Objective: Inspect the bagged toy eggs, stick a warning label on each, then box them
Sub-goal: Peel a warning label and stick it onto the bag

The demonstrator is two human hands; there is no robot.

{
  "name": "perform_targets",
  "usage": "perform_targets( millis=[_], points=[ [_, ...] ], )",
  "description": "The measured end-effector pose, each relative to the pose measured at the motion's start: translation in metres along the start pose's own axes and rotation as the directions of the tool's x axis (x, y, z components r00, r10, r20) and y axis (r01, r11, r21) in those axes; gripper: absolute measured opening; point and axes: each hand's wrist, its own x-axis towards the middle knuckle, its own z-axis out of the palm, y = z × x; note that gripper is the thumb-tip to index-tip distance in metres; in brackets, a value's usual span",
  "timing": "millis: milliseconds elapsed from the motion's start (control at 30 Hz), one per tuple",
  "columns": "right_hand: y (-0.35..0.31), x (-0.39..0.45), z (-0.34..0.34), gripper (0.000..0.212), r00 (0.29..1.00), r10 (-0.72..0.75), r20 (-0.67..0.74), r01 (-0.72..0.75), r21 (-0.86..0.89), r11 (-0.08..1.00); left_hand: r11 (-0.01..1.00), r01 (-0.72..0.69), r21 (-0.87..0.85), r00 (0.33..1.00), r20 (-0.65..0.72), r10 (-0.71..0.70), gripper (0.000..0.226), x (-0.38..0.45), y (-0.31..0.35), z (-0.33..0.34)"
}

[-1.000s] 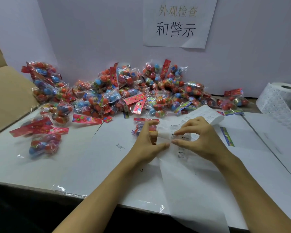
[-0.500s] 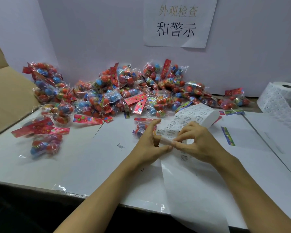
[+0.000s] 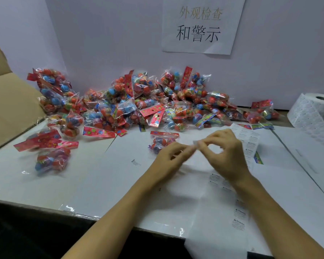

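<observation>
My right hand [image 3: 226, 156] pinches a small white warning label [image 3: 195, 143] between thumb and forefinger, above the table. My left hand [image 3: 171, 156] is blurred, with its fingers curled and their tips right at the label's left end. Its grip cannot be made out. One bag of toy eggs [image 3: 162, 142] with a red header card lies just beyond my left hand. The label strip [image 3: 250, 144] lies flat on the table under and right of my right hand. A big pile of bagged eggs [image 3: 138, 103] is heaped against the back wall.
An open cardboard box [image 3: 7, 101] stands at the left edge. Two loose bags [image 3: 52, 161] lie near it. A label roll [image 3: 314, 113] sits at the far right. White sheets [image 3: 101, 184] cover the table, and its front edge runs just below my forearms.
The lifted, curled end of the label strip has dropped flat onto the table. My right hand has come away from it with one label. My left hand has let go of the strip.
</observation>
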Motion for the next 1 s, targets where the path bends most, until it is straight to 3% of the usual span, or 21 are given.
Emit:
perform_targets(
  millis=[133, 267, 400, 567, 733, 800, 867, 933, 1000],
  points=[
    [-0.004, -0.003, 0.005, 0.014, 0.985, -0.083, 0.154, 0.077, 0.044, 0.996, 0.963, 0.088, -0.255, 0.996, 0.001, -0.091, 0.056, 0.002, 0.001, 0.0],
    [-0.007, -0.004, 0.005, 0.047, 0.972, 0.068, 0.227, -0.092, 0.099, 0.991, 0.955, 0.049, -0.294, 0.997, -0.036, -0.062, 0.039, 0.004, 0.001, -0.003],
    [-0.005, -0.003, 0.007, 0.021, 0.926, 0.3, 0.229, -0.352, 0.233, 0.907, 0.943, 0.069, -0.326, 0.995, -0.039, -0.087, 0.037, 0.003, 0.004, -0.005],
    [-0.006, -0.002, 0.007, 0.018, 0.896, 0.33, 0.295, -0.418, 0.319, 0.85, 0.991, 0.026, -0.129, 0.996, -0.086, -0.038, 0.033, 0.002, 0.001, -0.003],
    [-0.003, -0.001, 0.005, 0.016, 0.875, 0.356, 0.327, -0.463, 0.352, 0.814, 1.0, -0.02, -0.004, 0.999, -0.043, 0.02, 0.025, 0.003, -0.003, -0.004],
    [-0.003, -0.001, 0.005, 0.014, 0.869, 0.383, 0.313, -0.483, 0.375, 0.791, 0.987, -0.021, 0.16, 0.984, -0.174, 0.049, 0.037, 0.006, -0.009, -0.003],
    [-0.003, 0.0, 0.006, 0.013, 0.857, 0.43, 0.284, -0.513, 0.39, 0.765, 0.9, 0.028, 0.435, 0.917, -0.37, 0.15, 0.043, 0.007, -0.015, -0.005],
    [-0.004, 0.0, 0.008, 0.001, 0.833, 0.48, 0.276, -0.553, 0.415, 0.722, 0.738, 0.192, 0.647, 0.88, -0.446, 0.162, 0.048, 0.006, -0.019, -0.011],
    [-0.003, -0.001, 0.011, 0.028, 0.806, 0.513, 0.293, -0.591, 0.425, 0.685, 0.634, 0.31, 0.708, 0.901, -0.432, 0.042, 0.05, 0.005, -0.023, -0.017]
  ],
)
